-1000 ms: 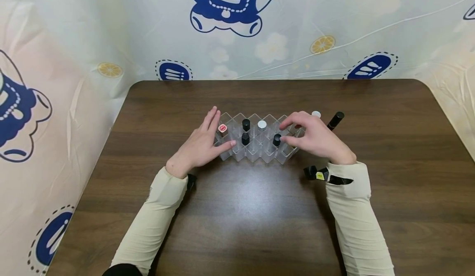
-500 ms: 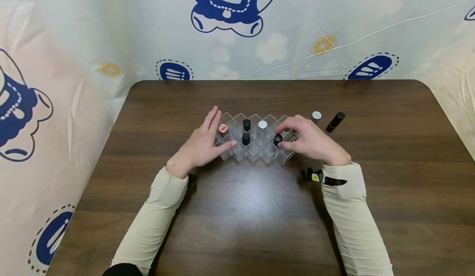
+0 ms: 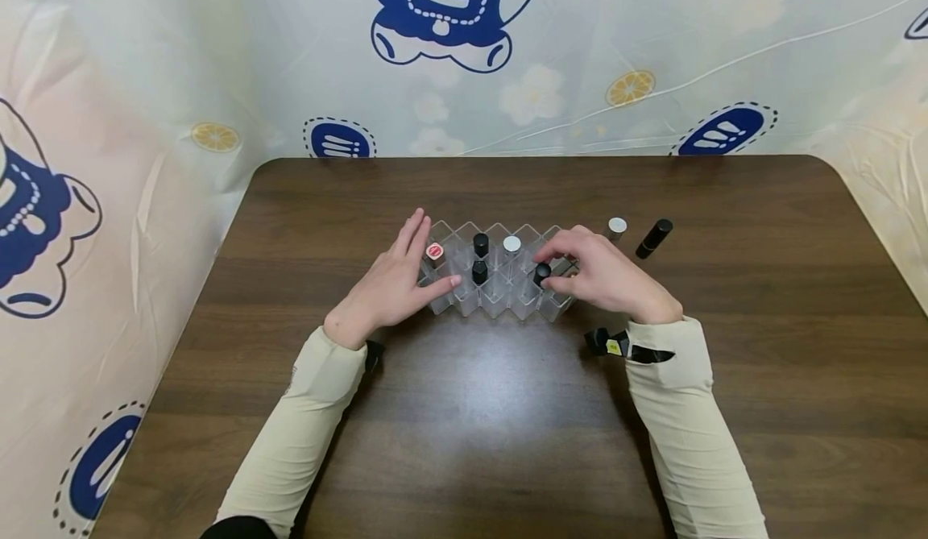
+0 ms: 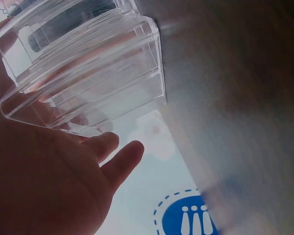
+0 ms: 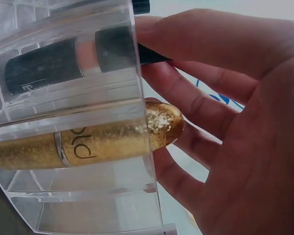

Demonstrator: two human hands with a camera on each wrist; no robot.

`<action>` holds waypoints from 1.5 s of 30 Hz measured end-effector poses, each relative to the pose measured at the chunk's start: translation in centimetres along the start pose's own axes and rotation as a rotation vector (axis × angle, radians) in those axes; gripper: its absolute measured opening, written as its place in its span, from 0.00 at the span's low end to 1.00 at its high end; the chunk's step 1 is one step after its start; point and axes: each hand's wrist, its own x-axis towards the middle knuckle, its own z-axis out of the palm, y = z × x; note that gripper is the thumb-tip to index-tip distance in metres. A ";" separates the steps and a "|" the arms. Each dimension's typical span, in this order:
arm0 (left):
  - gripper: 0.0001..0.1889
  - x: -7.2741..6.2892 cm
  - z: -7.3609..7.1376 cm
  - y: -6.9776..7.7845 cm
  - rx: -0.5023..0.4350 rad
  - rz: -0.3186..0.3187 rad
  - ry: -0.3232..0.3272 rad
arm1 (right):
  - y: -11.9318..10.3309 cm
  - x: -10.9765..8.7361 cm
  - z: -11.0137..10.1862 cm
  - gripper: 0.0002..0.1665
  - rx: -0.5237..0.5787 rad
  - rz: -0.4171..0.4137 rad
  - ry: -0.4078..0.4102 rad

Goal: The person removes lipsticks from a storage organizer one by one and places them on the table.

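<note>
A clear acrylic lipstick organizer point(image 3: 496, 304) with zigzag compartments stands on the table. My left hand point(image 3: 387, 281) rests against its left end, fingers extended and thumb over the front; the left wrist view shows the palm beside the clear wall. At the right end my right hand point(image 3: 612, 277) pinches the black cap of a lipstick point(image 5: 41, 66) between thumb and forefinger. That lipstick stands in a compartment. A glittery gold lipstick point(image 5: 105, 139) sits in the neighbouring compartment, under the hand in the head view.
Other tubes in the organizer include a red-topped one point(image 3: 435, 252), a white-capped one point(image 3: 511, 244) and two black-capped ones. A white-capped tube point(image 3: 616, 227) and a black tube point(image 3: 655, 238) are on the table point(image 3: 464, 442) to the right, behind my right hand.
My right hand has moved left and its fingers have drawn in to the black cap. The white-capped tube on the table shows more fully. The left hand has stayed put.
</note>
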 end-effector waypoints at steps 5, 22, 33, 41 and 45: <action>0.53 0.0 0.0 0.0 -0.003 -0.005 0.003 | 0.0 0.0 0.0 0.16 -0.010 -0.025 0.000; 0.53 0.0 0.0 0.0 0.000 -0.002 0.008 | -0.2 0.0 -0.1 0.15 -0.014 -0.019 0.010; 0.53 0.0 0.1 -0.1 0.004 -0.001 0.009 | -0.5 0.0 -0.1 0.12 0.074 -0.027 0.043; 0.54 0.0 -0.1 -0.1 0.007 0.004 0.005 | -0.6 -0.1 0.0 0.11 0.134 -0.004 0.037; 0.54 0.0 0.0 0.0 0.001 0.005 0.005 | -0.6 0.0 -0.1 0.12 0.150 0.009 0.030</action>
